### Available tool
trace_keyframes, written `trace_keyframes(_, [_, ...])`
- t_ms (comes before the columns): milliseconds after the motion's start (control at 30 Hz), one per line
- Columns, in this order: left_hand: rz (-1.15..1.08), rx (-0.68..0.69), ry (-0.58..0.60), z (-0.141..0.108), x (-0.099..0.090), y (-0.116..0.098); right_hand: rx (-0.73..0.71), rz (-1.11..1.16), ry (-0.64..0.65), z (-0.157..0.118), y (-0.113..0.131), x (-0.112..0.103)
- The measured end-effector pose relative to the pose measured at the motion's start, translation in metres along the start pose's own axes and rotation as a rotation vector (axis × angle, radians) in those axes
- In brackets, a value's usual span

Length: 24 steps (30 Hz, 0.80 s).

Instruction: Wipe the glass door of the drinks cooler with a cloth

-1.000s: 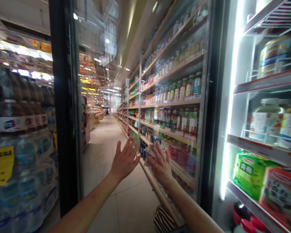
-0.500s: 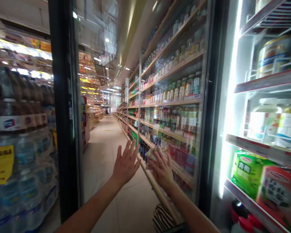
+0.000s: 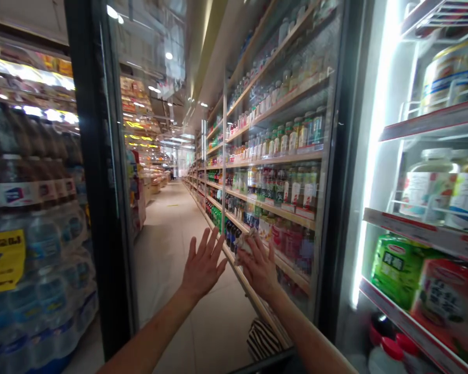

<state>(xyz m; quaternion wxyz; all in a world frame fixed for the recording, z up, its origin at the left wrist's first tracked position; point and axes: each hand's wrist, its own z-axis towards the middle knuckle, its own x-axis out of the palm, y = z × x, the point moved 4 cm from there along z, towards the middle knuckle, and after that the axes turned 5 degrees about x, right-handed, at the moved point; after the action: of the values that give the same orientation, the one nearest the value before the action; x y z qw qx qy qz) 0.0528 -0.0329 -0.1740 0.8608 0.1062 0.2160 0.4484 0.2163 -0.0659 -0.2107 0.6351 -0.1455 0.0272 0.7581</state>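
Note:
A glass door (image 3: 159, 280) with a dark frame (image 3: 91, 171) stands open in front of me. My left hand (image 3: 203, 265) lies flat against the glass with its fingers spread. Just to its right, my right hand (image 3: 262, 270) presses a crumpled pale cloth (image 3: 244, 246) to the pane; part of the cloth sticks out past the fingertips, the rest is hidden under the palm. Through or in the glass, long shelves of bottled drinks (image 3: 284, 137) show behind the hands.
To the right, a lit cooler holds drinks on wire shelves (image 3: 413, 221), with green packs (image 3: 398, 270) and red packs (image 3: 448, 301) low down. Shrink-wrapped water bottles (image 3: 42, 291) are stacked at the left, bearing a yellow sign (image 3: 3, 259). Black-and-white striped fabric (image 3: 263, 340) shows at the bottom.
Both hands keep nearly the same places on the glass, the right one still on the cloth. The view has shifted slightly, so the door frame and cooler sit a little differently.

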Motion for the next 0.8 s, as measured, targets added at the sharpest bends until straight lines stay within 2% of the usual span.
trace_keyframes(67, [0.006, 0.003, -0.003, -0.001, 0.000, 0.000, 0.076, -0.046, -0.032, -0.005, -0.024, -0.005])
trace_keyframes(167, [0.016, 0.002, -0.005, -0.002, 0.002, -0.001, 0.313, -0.136, -0.114, -0.010, -0.060, -0.012])
trace_keyframes(233, [0.015, -0.004, -0.003, -0.003, 0.002, -0.001, 0.387, -0.150, -0.142, -0.012, -0.060, -0.012])
trace_keyframes(300, [0.006, -0.011, -0.004, -0.003, 0.003, -0.001, 0.324, -0.117, -0.110, -0.011, -0.041, -0.007])
trace_keyframes(400, [-0.006, -0.012, -0.014, -0.002, 0.002, 0.000, 0.111, -0.045, -0.022, -0.011, -0.010, 0.000])
trace_keyframes(467, [-0.006, -0.008, -0.023, -0.002, 0.001, 0.000, 0.049, -0.038, 0.004, -0.012, -0.013, 0.000])
trace_keyframes(533, [-0.005, -0.005, -0.024, -0.002, 0.001, 0.000, 0.132, -0.090, -0.037, -0.014, -0.041, -0.007])
trace_keyframes(600, [-0.005, -0.008, -0.022, -0.002, 0.002, 0.000, 0.336, -0.159, -0.128, -0.015, -0.078, -0.016])
trace_keyframes(667, [-0.005, -0.009, -0.023, -0.003, 0.002, 0.000, 0.519, -0.194, -0.206, -0.016, -0.104, -0.022])
trace_keyframes(733, [-0.008, -0.013, -0.024, -0.003, 0.002, 0.000, 0.559, -0.187, -0.215, -0.013, -0.103, -0.022])
trace_keyframes(800, [-0.011, -0.016, -0.021, -0.003, 0.002, 0.000, 0.438, -0.154, -0.163, -0.007, -0.079, -0.016])
